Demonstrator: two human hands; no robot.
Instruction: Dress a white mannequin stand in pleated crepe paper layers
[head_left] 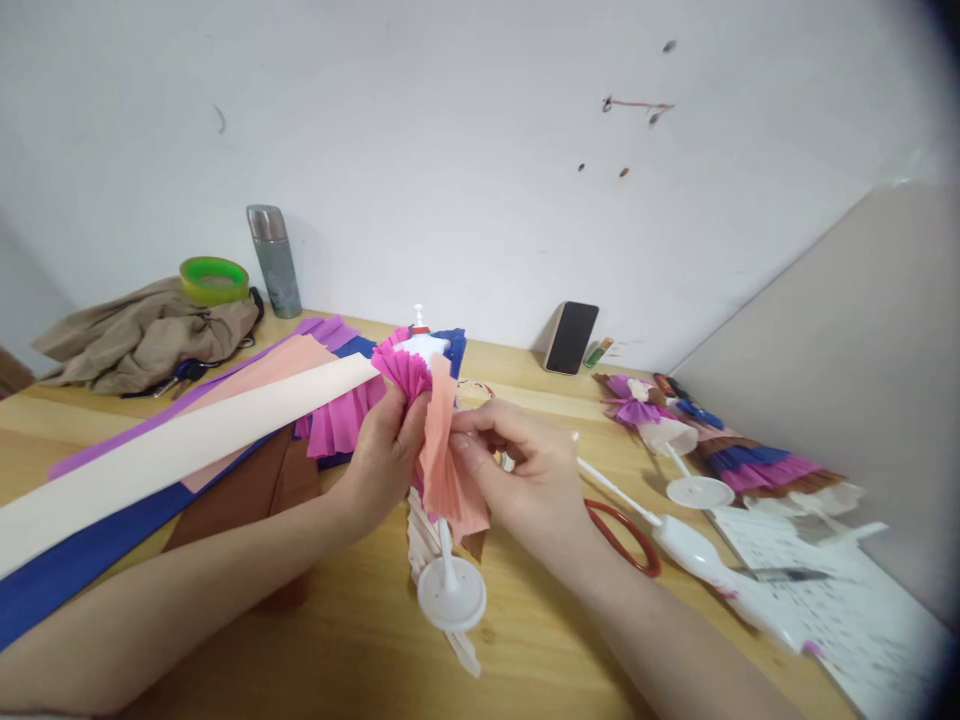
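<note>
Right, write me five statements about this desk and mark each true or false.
1. The phone is propped up near the wall. True.
2. The green tape roll sits on the phone. False: it rests on the brown cloth.
3. The left hand touches pink pleated paper. True.
4. The right hand grips the thermos. False: it is at the peach paper.
5. The small stand's white base is round. True.

Flask (276, 262) left of mannequin (424, 347); phone (572, 338) right
</note>
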